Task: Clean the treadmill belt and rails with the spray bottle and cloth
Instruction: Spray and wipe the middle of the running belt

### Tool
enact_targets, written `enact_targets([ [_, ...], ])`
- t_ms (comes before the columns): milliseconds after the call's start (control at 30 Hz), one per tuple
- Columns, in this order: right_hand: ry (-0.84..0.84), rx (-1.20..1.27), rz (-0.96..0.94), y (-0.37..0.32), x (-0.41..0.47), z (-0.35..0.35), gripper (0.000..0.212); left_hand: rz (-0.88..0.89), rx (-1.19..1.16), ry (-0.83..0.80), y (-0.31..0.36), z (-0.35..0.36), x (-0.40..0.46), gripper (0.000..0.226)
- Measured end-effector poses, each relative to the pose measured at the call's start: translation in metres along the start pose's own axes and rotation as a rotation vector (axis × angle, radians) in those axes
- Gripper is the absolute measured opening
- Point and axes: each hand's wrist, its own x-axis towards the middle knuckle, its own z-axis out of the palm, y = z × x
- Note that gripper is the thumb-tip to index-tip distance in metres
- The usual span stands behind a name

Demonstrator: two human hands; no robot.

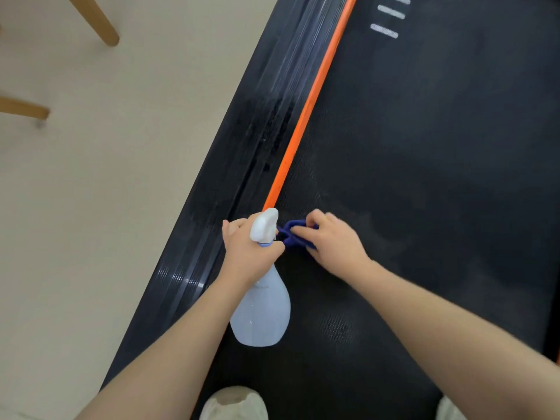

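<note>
My left hand (247,253) grips the neck of a pale translucent spray bottle (262,313) with a white trigger head, held over the belt's left edge. My right hand (331,237) holds a bunched blue cloth (289,233) on the black treadmill belt (424,162), right beside the bottle's head. The orange strip (306,116) runs along the belt's left side. Left of it lies the ribbed black side rail (257,122), which shows a dark wet patch in its middle stretch.
Beige floor (121,177) lies left of the treadmill, with two wooden furniture legs (100,22) at the upper left. White stripe marks (385,30) sit on the belt at the top. My two light shoes (235,403) stand on the belt at the bottom edge.
</note>
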Motion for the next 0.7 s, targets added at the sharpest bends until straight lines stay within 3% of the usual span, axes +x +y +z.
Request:
enact_targets([
  [33, 0.041, -0.032, 0.051, 0.01, 0.009, -0.003, 0.031, -0.005, -0.014, -0.002, -0.001, 0.0, 0.0, 0.034],
  [167, 0.205, 0.006, 0.562, 0.042, 0.035, -0.017, 0.021, 0.009, -0.011, 0.008, -0.008, 0.002, 0.001, 0.026],
  [233, 0.224, 0.021, 0.54, 0.03, 0.028, -0.011, 0.019, -0.015, -0.009, 0.02, -0.008, 0.004, 0.001, 0.026],
  [400, 0.013, 0.035, 0.112, -0.015, -0.034, 0.016, 0.04, -0.082, 0.03, 0.059, 0.007, 0.009, -0.002, 0.029],
  [500, 0.014, -0.035, -0.045, 0.007, -0.021, 0.004, 0.036, -0.058, 0.068, 0.051, 0.007, 0.008, -0.003, 0.029],
  [533, 0.047, -0.037, 0.003, 0.012, -0.013, 0.001, 0.032, -0.031, 0.074, 0.048, 0.005, 0.006, -0.003, 0.025],
  [633, 0.168, 0.099, 0.422, 0.019, 0.002, -0.006, 0.024, 0.086, 0.075, 0.041, 0.006, 0.007, -0.01, 0.026],
  [700, 0.181, 0.158, 0.524, 0.023, 0.004, -0.01, 0.031, 0.155, -0.021, 0.011, 0.022, 0.012, -0.018, 0.02],
])
